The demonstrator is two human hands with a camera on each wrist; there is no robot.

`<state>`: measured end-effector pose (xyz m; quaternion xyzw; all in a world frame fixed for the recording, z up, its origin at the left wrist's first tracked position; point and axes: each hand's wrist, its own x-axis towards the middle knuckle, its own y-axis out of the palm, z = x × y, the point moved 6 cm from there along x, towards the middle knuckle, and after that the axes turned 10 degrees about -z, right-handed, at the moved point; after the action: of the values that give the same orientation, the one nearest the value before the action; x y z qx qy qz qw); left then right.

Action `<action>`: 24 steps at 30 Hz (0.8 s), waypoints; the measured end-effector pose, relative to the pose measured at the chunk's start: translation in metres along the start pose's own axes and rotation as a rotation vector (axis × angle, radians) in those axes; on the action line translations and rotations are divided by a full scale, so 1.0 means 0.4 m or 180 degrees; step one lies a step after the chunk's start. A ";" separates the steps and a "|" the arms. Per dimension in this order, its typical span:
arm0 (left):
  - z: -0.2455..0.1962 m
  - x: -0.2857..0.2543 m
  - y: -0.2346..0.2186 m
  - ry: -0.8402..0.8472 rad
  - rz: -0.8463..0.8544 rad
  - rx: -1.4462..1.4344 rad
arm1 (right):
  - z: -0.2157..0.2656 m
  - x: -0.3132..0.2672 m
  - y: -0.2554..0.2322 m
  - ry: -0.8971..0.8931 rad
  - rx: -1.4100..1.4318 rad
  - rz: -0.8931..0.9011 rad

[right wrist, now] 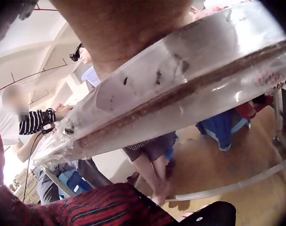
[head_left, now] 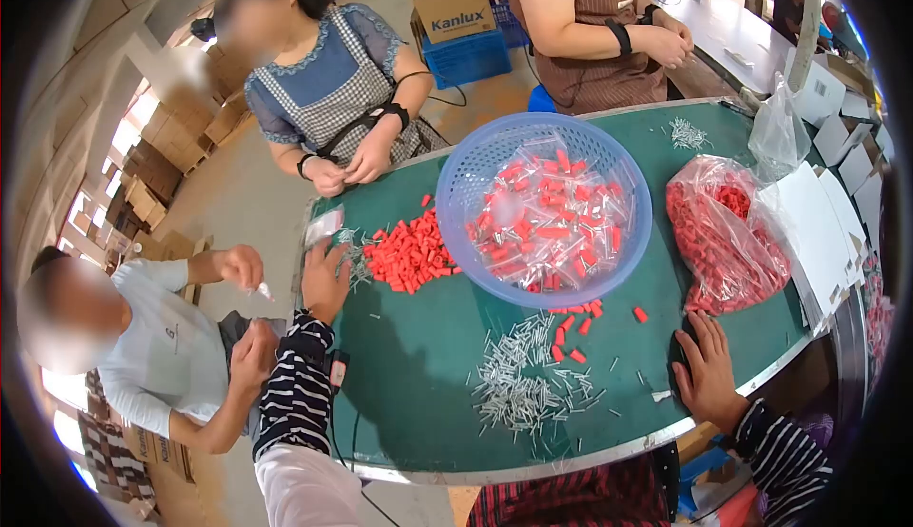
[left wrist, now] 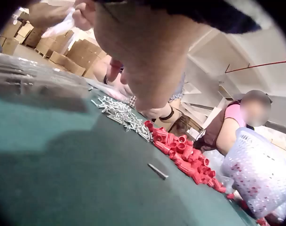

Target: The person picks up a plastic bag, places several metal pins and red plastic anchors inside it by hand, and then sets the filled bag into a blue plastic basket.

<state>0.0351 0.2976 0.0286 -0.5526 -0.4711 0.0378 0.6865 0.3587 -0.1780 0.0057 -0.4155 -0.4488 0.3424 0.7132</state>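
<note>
My left hand (head_left: 326,282) reaches to the table's left edge, its fingers extended beside a small pile of silvery screws (head_left: 356,259). Just beyond its fingertips lie small clear plastic bags (head_left: 324,226). To its right is a heap of short red hollow plastic pieces (head_left: 411,253). In the left wrist view, the hand and forearm (left wrist: 140,56) hide part of the scene behind the screws. My right hand (head_left: 709,370) rests on the green tabletop near the front right edge, fingers spread. A small white scrap (head_left: 661,396) lies beside it.
A blue perforated basket (head_left: 455,227) of filled bags stands mid-table. In front lie loose screws (head_left: 523,375) and a few red pieces. A large bag of red pieces (head_left: 728,242) and white boxes (head_left: 813,237) stand right. Other people work around the table.
</note>
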 end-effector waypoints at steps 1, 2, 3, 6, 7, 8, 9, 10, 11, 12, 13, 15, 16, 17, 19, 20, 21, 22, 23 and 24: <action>0.001 0.017 0.019 0.0082 -0.0203 0.0088 | -0.002 0.004 0.000 0.0029 -0.0017 0.0016; 0.013 0.034 0.041 0.0023 -0.0154 0.0077 | -0.001 0.006 -0.001 0.0010 -0.0011 0.0050; 0.028 0.050 0.065 0.0037 -0.0124 0.0033 | 0.000 0.006 0.000 -0.0002 -0.0008 0.0088; 0.063 0.089 0.123 -0.0164 0.0118 0.0699 | -0.003 0.010 0.001 0.0038 0.0027 0.0166; 0.094 0.090 0.159 -0.0147 0.0162 0.0668 | -0.004 0.010 0.002 0.0079 0.0018 0.0202; 0.157 0.089 0.207 -0.0272 0.0229 0.0447 | -0.001 0.014 0.000 0.0080 0.0041 0.0217; 0.201 0.090 0.239 -0.0402 0.0292 0.0228 | -0.002 0.015 -0.001 0.0076 0.0063 0.0226; 0.203 0.100 0.228 -0.0507 0.0127 -0.0127 | -0.005 0.015 0.000 0.0096 0.0054 0.0248; 0.200 0.098 0.221 -0.0510 0.0147 -0.0135 | -0.006 0.015 0.001 0.0079 0.0062 0.0240; 0.200 0.096 0.190 -0.0480 -0.0154 -0.0159 | -0.005 0.015 0.003 0.0057 0.0072 0.0231; 0.195 0.092 0.162 -0.0452 -0.0457 -0.0181 | -0.005 0.014 0.004 0.0059 0.0072 0.0248; 0.240 0.071 0.148 -0.0329 -0.0600 0.0142 | -0.003 0.015 0.002 0.0027 0.0045 0.0234; 0.267 0.063 0.129 -0.0568 -0.0667 0.0018 | -0.002 0.014 0.002 0.0016 0.0038 0.0233; 0.290 0.052 0.113 -0.0808 -0.0740 -0.0103 | -0.001 0.013 0.002 0.0020 0.0024 0.0223; 0.211 0.048 0.012 -0.1046 -0.0771 -0.0477 | 0.000 0.011 0.002 0.0004 0.0014 0.0199; 0.168 0.044 -0.032 -0.1263 -0.0788 -0.0860 | 0.000 0.010 0.002 0.0001 0.0019 0.0173; 0.140 0.031 -0.060 -0.1256 -0.0807 -0.0854 | 0.002 0.008 0.001 0.0005 0.0027 0.0144; 0.120 0.009 -0.090 -0.1338 -0.1067 -0.1537 | 0.005 0.009 -0.001 0.0021 0.0005 0.0151; 0.093 -0.013 -0.123 -0.1411 -0.1324 -0.2221 | 0.007 0.008 -0.003 0.0013 0.0011 0.0136; 0.065 -0.039 -0.153 -0.1651 -0.1486 -0.2591 | 0.008 0.007 -0.005 -0.0008 0.0003 0.0090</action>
<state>-0.0199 0.2839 0.0664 -0.6272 -0.7122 -0.1664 0.2679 0.3570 -0.1756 0.0092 -0.4210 -0.4436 0.3532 0.7079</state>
